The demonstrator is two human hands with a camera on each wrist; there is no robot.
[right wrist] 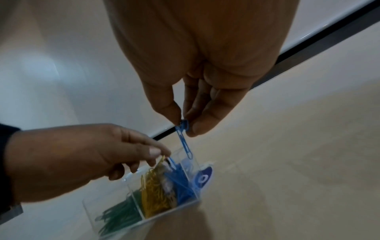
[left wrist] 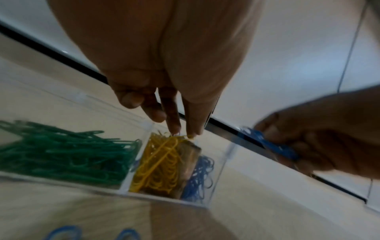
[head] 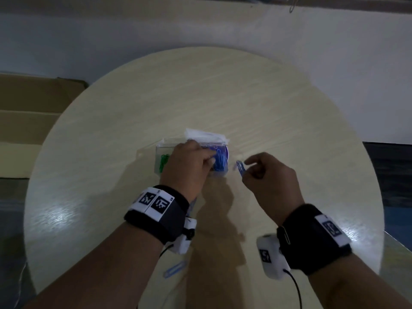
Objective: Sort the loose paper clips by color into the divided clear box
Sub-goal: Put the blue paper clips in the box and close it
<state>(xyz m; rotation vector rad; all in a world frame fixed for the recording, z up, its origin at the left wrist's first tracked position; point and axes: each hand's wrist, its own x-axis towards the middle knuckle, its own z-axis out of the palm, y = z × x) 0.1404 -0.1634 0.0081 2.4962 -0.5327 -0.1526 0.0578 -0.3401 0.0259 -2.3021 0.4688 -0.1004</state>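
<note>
Your right hand [head: 267, 175] pinches a blue paper clip [right wrist: 184, 140] by one end between thumb and fingertips [right wrist: 200, 128]; the clip hangs down and forward, held in the air just to the right of the clear divided box [head: 160, 150], its free end above the box's right-hand side. In the right wrist view the clip's lower loop hovers over the blue compartment without lying in it.

Your left hand [head: 189, 166] reaches over the middle of the box with its fingers pointing down into it. In the left wrist view those fingers [left wrist: 174, 120] touch the top of the yellow clips [left wrist: 162, 164] in the middle compartment. A blue clip shows just below the fingertips in the right wrist view, but I cannot tell whether the hand holds it or is merely resting on the pile.

The box sits near the centre of the round pale wooden surface [head: 223, 97]. Green clips [left wrist: 65, 152] fill its left compartment, yellow the middle one, and a blue pile [left wrist: 200, 177] lies in the right one. A white packet [head: 205, 134] lies touching the far side of the box.

One loose blue clip [head: 175, 269] lies on the surface close to you, beside your left forearm. Two more blue loops [left wrist: 63, 233] show, blurred, at the bottom edge of the left wrist view, in front of the box.
</note>
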